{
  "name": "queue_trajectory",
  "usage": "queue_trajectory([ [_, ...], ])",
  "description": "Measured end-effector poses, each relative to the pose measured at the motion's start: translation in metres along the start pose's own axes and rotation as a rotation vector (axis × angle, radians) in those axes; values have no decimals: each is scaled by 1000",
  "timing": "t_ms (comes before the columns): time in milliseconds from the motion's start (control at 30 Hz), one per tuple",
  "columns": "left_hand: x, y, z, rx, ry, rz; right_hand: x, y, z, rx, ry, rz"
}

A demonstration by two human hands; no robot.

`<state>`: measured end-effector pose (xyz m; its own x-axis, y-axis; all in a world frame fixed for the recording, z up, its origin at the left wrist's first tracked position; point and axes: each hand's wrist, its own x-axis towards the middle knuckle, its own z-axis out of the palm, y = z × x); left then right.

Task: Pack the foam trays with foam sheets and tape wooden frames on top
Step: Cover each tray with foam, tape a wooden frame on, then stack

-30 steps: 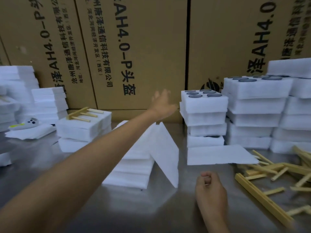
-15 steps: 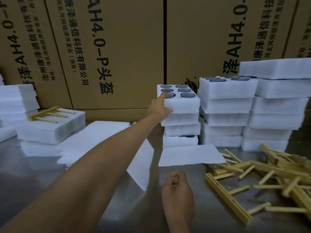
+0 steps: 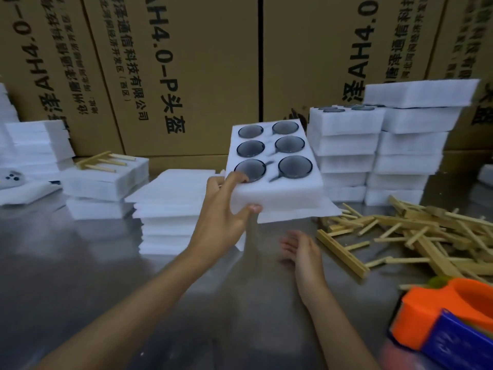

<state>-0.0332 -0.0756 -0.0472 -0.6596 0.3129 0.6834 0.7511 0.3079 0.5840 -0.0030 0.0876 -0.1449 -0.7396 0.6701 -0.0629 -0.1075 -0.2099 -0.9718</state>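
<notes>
Left hand (image 3: 224, 212) gripping the near-left corner of a white foam tray (image 3: 277, 188) holding six dark round lenses, tray tilting above the steel table (image 3: 80, 276), right hand (image 3: 301, 248) lying open below it, fingers relaxed

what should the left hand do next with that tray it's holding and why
Probably lower the foam tray onto the bare metal table in front. The left hand grips it in the air, tilted, its six round pieces uncovered, and the open right hand waits below.

Foam tray (image 3: 277, 188) in left hand (image 3: 222, 222) grip, right hand (image 3: 302, 249) open below.
</notes>
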Motion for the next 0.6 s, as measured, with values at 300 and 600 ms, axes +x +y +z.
queue_trajectory([
  [300,-121,-10,-7,11,-169,-4,-60,-14,-55,335,-263,41],
  [600,-146,-24,-15,-58,-371,-197,-77,-12,-59,3,-258,-14],
])
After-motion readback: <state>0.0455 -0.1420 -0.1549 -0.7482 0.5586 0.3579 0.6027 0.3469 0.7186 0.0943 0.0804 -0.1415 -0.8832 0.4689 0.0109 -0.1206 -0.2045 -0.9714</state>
